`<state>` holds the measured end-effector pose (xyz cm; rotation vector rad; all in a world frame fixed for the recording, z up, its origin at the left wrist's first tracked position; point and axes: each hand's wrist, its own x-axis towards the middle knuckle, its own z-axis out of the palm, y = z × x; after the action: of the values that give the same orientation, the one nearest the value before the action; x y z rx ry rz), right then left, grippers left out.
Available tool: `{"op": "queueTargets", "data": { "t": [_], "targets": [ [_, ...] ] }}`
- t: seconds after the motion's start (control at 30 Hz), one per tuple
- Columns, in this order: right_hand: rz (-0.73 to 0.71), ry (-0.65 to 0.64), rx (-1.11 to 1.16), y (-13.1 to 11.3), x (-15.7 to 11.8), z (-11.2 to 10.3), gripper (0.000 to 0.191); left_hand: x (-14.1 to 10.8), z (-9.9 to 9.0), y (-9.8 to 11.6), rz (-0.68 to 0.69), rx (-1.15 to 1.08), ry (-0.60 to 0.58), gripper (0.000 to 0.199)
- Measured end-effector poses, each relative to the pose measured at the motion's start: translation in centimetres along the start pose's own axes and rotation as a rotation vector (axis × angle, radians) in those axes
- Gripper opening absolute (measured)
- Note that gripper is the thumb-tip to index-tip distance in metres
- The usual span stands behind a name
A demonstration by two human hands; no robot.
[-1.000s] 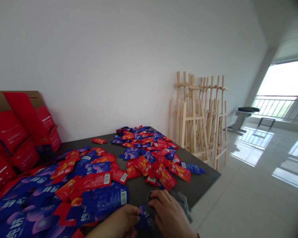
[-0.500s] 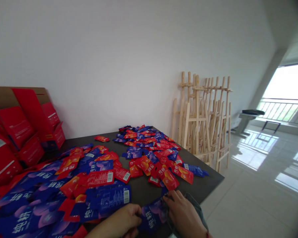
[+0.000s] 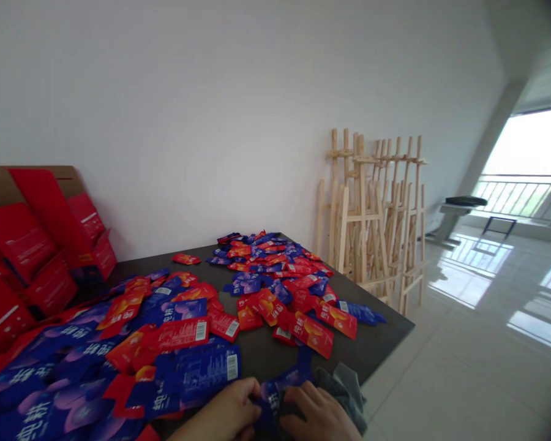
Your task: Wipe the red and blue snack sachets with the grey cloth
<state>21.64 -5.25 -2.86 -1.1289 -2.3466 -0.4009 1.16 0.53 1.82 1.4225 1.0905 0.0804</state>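
Head camera: one blue packet point(image 3: 272, 395) is sitting between the hands over the dark table point(image 3: 367, 346), serving as clock centre. At 9 o'clock, the left hand point(image 3: 232, 409) is pinching the packet's edge, thumb and forefinger closed. At 3 o'clock, the right hand point(image 3: 319, 413) is resting over the packet's other end, fingers bent and slightly spread; whether they are gripping anything cannot be told. Just beyond, a crumpled grey cloth point(image 3: 349, 395) is lying. A packet heap point(image 3: 87, 361), blue and red, is spreading towards 9 o'clock. Farther off, a mixed pile point(image 3: 275, 254) is lying at 12 o'clock, red boxes point(image 3: 21, 239) are standing at 10, and wooden easels point(image 3: 362, 208) are standing at 1.
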Motion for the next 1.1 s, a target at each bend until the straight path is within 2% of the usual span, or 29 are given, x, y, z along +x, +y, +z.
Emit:
{"op": "queueTargets", "data": {
  "t": [0.1,0.2,0.33,0.4,0.53,0.67,0.73,0.9,1.1],
  "targets": [
    [0.022,-0.019,0.019,1.1,-1.3,-0.2,0.016,-0.2,0.0,0.2,-0.025,0.010,-0.006,0.018],
    [0.142,-0.099,0.047,2.5,-2.0,-1.9,0.022,-0.1,-0.1,0.3,-0.028,0.006,-0.009,0.018],
    [0.393,-0.261,0.054,3.4,-0.9,-4.5,0.030,0.0,-0.3,0.0,-0.026,-0.009,-0.019,0.018],
    [0.443,-0.283,0.074,3.3,0.2,-5.2,0.032,0.0,-0.3,-0.2,0.000,-0.037,-0.017,0.019],
    [0.370,-0.266,0.141,1.8,2.4,-4.5,0.035,0.0,-0.2,-0.4,0.038,-0.072,-0.028,0.020],
    [0.222,-0.331,0.174,0.3,3.3,-2.3,0.038,0.3,-0.1,-0.6,0.018,-0.111,0.005,0.021],
    [0.201,-0.358,0.165,0.2,3.4,-1.7,0.042,0.4,0.0,-0.6,0.005,-0.115,0.015,0.021],
    [0.318,-0.407,0.116,0.9,3.1,-2.5,0.049,0.0,0.0,-0.4,0.028,-0.064,-0.030,0.022],
    [0.488,-0.398,0.047,1.9,2.3,-3.4,0.042,-0.2,-0.3,-0.2,0.012,-0.002,-0.047,0.021]
  ]
}}
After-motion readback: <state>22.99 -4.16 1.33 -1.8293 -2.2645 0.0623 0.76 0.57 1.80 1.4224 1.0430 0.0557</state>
